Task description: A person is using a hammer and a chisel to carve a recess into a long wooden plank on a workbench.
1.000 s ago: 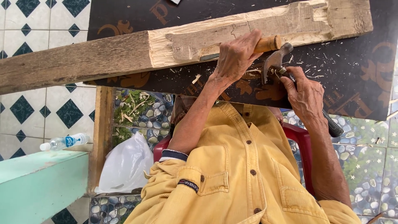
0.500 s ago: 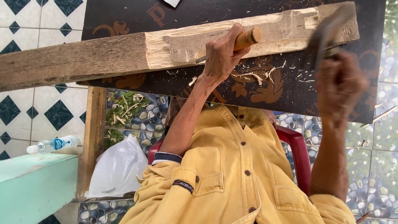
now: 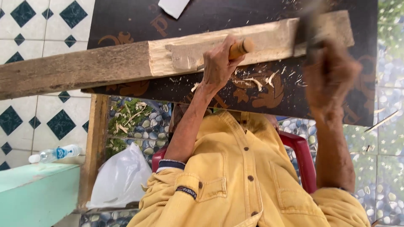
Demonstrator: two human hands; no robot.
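Note:
A long weathered wooden beam [image 3: 84, 69] lies across a dark patterned board [image 3: 252, 94]. Its middle is pale and freshly cut, with a shallow notch [image 3: 183, 56]. My left hand [image 3: 218, 63] grips a chisel by its wooden handle [image 3: 241, 47], with the blade set against the notch. My right hand [image 3: 330, 77] is blurred in motion off to the right of the chisel. It is shut on a hammer [image 3: 309, 27] whose dark head smears across the beam's right end. Pale wood chips [image 3: 261, 80] lie on the board.
My yellow shirt [image 3: 235, 189] fills the bottom, with a red chair [image 3: 302, 157] under it. A white plastic bag [image 3: 120, 178], a plastic bottle [image 3: 54, 153] and a green ledge [image 3: 33, 189] lie at the left. A white sheet [image 3: 172, 6] lies at the board's top edge.
A second ago the hammer head was at the chisel handle's end. My right hand has since swung it away to the right and is blurred. My left hand stays on the chisel.

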